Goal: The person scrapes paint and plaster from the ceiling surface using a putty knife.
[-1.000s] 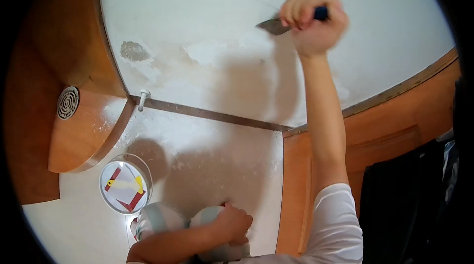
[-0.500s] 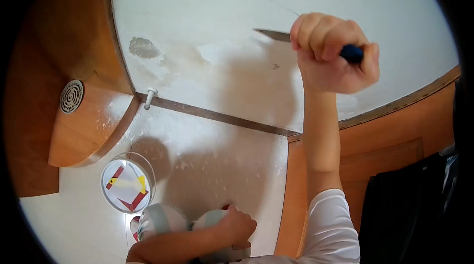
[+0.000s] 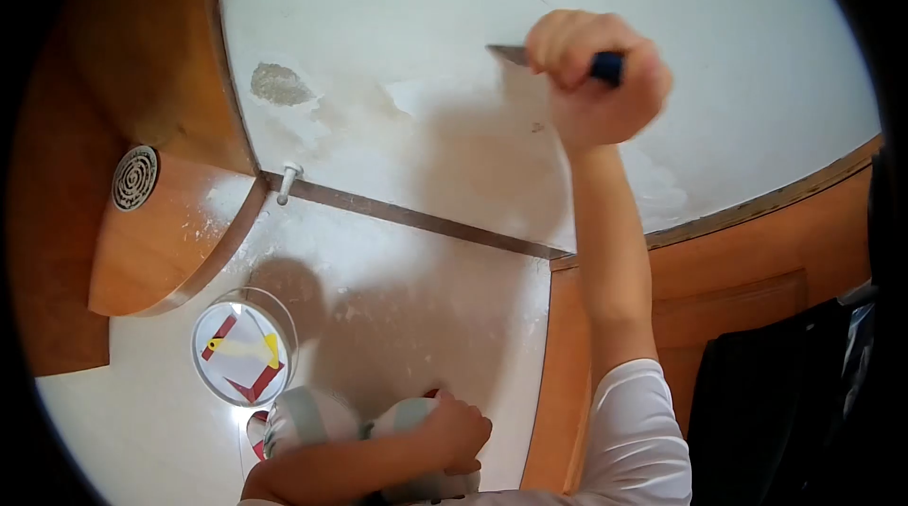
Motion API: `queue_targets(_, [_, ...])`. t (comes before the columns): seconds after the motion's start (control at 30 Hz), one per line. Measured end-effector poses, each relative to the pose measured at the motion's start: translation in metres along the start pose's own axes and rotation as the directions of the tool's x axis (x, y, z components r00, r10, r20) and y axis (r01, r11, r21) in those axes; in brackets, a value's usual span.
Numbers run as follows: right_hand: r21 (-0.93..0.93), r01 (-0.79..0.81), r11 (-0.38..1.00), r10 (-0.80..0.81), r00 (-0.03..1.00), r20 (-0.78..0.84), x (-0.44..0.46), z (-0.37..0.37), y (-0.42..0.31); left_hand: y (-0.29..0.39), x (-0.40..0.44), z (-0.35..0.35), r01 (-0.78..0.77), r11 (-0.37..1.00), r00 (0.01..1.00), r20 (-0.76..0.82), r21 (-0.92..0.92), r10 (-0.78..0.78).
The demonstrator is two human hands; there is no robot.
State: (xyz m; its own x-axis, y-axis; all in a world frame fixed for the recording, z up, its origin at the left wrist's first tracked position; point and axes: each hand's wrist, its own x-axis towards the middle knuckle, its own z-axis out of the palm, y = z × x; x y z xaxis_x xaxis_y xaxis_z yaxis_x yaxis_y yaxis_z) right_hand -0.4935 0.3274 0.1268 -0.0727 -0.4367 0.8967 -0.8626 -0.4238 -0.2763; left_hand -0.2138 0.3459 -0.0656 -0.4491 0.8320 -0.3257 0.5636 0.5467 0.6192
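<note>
My right hand is wrapped round the dark blue handle of a scraper, whose metal blade points left at the white wall. The blade's tip seems at or close to the wall; exact contact is unclear. Left of it the wall has a grey bare patch and peeling, stained paint. Low in the view my left hand rests by my knee, fingers curled down; whether it holds anything is hidden.
A round bucket with a red, white and yellow top stands on the dusty floor. A white door stop sits by the skirting. Wooden cabinet at left, wooden door and black cloth at right.
My right hand with the scraper came down and right, then moved back up and left along the wall. My left hand stays by my knee. The view has shifted slightly.
</note>
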Motion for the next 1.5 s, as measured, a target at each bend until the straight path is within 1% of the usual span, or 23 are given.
queue_targets(0.07, [0.225, 0.007, 0.974, 0.009, 0.997, -0.073, 0.014, 0.000, -0.013, -0.001, 0.004, 0.002, 0.004, 1.000, 1.000, 0.011, 0.019, -0.004])
queue_targets(0.1, [0.339, -0.070, 0.938, 0.084, 0.996, -0.026, 0.018, -0.004, -0.019, 0.001, 0.001, -0.005, 0.006, 1.000, 1.000, 0.026, 0.002, -0.006])
queue_targets(0.17, [0.271, -0.300, 0.915, 0.345, 0.928, -0.138, 0.001, 0.004, 0.007, 0.003, -0.011, -0.024, -0.005, 1.000, 0.997, 0.076, -0.018, 0.007])
queue_targets(0.23, [0.304, -0.423, 0.854, 0.489, 0.852, -0.186, -0.013, 0.006, 0.020, 0.003, -0.004, -0.010, -0.018, 1.000, 1.000, -0.001, -0.009, 0.018])
queue_targets(0.27, [0.296, -0.295, 0.908, 0.354, 0.920, -0.168, -0.012, 0.005, 0.017, 0.000, -0.002, -0.006, -0.014, 1.000, 0.999, -0.044, -0.007, 0.013])
queue_targets(0.33, [0.300, -0.041, 0.953, 0.085, 0.987, -0.133, 0.000, 0.011, -0.003, 0.000, -0.003, -0.015, 0.026, 0.999, 1.000, 0.010, 0.033, -0.026])
queue_targets(0.37, [0.354, -0.041, 0.935, 0.068, 0.995, -0.067, 0.009, 0.003, -0.004, 0.004, -0.004, -0.016, 0.032, 0.999, 0.998, 0.046, 0.041, -0.034])
queue_targets(0.4, [0.141, -0.165, 0.976, 0.186, 0.971, -0.148, 0.010, 0.004, 0.003, 0.006, -0.005, -0.016, 0.016, 1.000, 0.996, 0.082, 0.012, -0.017])
queue_targets(0.47, [0.190, -0.237, 0.953, 0.269, 0.948, -0.169, 0.015, 0.000, 0.008, -0.002, -0.001, -0.018, -0.006, 1.000, 0.991, 0.136, -0.010, 0.008])
queue_targets(0.57, [0.249, -0.224, 0.942, 0.258, 0.960, -0.112, 0.030, -0.010, -0.008, -0.003, 0.007, 0.009, -0.007, 0.999, 0.997, -0.074, -0.034, 0.004])
queue_targets(0.6, [0.214, -0.297, 0.931, 0.320, 0.943, -0.086, 0.030, -0.019, -0.004, -0.003, 0.010, 0.010, -0.015, 0.999, 0.996, -0.093, -0.035, 0.012])
queue_targets(0.67, [0.292, -0.378, 0.879, 0.453, 0.853, -0.260, 0.024, -0.019, 0.010, 0.000, 0.008, 0.015, -0.040, 0.999, 0.994, -0.107, -0.031, 0.037])
queue_targets(0.7, [0.248, -0.360, 0.899, 0.423, 0.862, -0.280, 0.025, -0.016, 0.009, 0.000, 0.003, 0.003, -0.040, 0.999, 0.997, -0.066, -0.018, 0.038])
queue_targets(0.8, [0.263, -0.303, 0.916, 0.346, 0.928, -0.137, 0.017, -0.014, 0.009, 0.003, -0.014, -0.029, -0.023, 1.000, 0.999, 0.042, -0.006, 0.024])
queue_targets(0.83, [0.221, -0.294, 0.930, 0.333, 0.928, -0.167, 0.019, -0.012, 0.010, 0.006, -0.015, -0.029, -0.022, 1.000, 0.997, 0.071, -0.012, 0.022])
queue_targets(0.93, [0.070, -0.377, 0.924, 0.381, 0.922, -0.069, 0.023, -0.008, -0.003, 0.005, -0.012, -0.027, -0.030, 0.999, 0.994, 0.104, -0.016, 0.031])
queue_targets(0.97, [0.066, -0.370, 0.927, 0.375, 0.921, -0.103, 0.021, -0.011, -0.005, 0.005, -0.011, -0.026, -0.038, 0.999, 0.994, 0.103, -0.025, 0.040])
queue_targets(1.07, [0.234, -0.316, 0.919, 0.359, 0.917, -0.172, 0.018, -0.019, 0.012, 0.007, -0.013, -0.030, -0.010, 0.999, 0.993, 0.119, -0.051, 0.016])
queue_targets(1.17, [0.366, -0.259, 0.894, 0.317, 0.943, -0.107, 0.020, -0.018, 0.006, 0.007, -0.012, -0.028, -0.021, 0.999, 0.991, 0.130, 0.028, 0.017])
queue_targets(1.27, [0.094, -0.362, 0.927, 0.374, 0.886, -0.276, 0.021, -0.003, 0.003, 0.009, -0.015, -0.030, -0.022, 0.998, 0.995, 0.097, -0.061, 0.028])
queue_targets(1.37, [0.348, -0.309, 0.885, 0.384, 0.907, -0.172, 0.022, -0.016, 0.007, 0.010, -0.013, -0.026, -0.015, 0.999, 0.996, 0.094, 0.043, 0.011])
queue_targets(1.43, [0.049, -0.418, 0.907, 0.419, 0.884, -0.208, 0.000, 0.003, 0.003, 0.014, -0.014, -0.022, -0.030, 1.000, 0.994, 0.104, -0.004, 0.030])
queue_targets(1.5, [-0.198, -0.428, 0.882, 0.380, 0.893, -0.240, -0.001, 0.012, -0.001, 0.004, -0.013, -0.032, -0.019, 1.000, 0.995, 0.095, 0.024, 0.017])
